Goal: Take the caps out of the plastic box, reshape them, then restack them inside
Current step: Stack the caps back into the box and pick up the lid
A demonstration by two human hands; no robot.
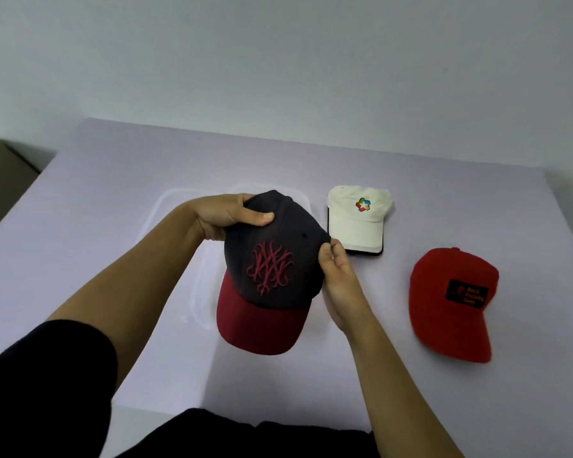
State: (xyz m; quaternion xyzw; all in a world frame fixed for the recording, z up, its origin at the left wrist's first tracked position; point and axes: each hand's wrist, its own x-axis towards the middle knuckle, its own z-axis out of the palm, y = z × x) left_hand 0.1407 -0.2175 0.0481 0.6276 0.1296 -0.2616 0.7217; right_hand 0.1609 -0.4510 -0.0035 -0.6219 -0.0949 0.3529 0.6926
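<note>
I hold a dark navy cap (272,259) with a red brim and a red embroidered emblem up in the air over the clear plastic box (166,206). My left hand (229,214) grips the top back of its crown. My right hand (336,276) pinches the crown's right side. The brim points toward me. The box lies on the table behind and below the cap, mostly hidden by my arms and the cap. A white cap (358,219) with a coloured logo rests to the right of the box. A red cap (450,302) with a black patch lies further right.
Everything sits on a pale lilac table (96,193) against a plain wall. A beige object (0,180) stands beyond the table's left edge. A dark strip shows under the white cap's edge.
</note>
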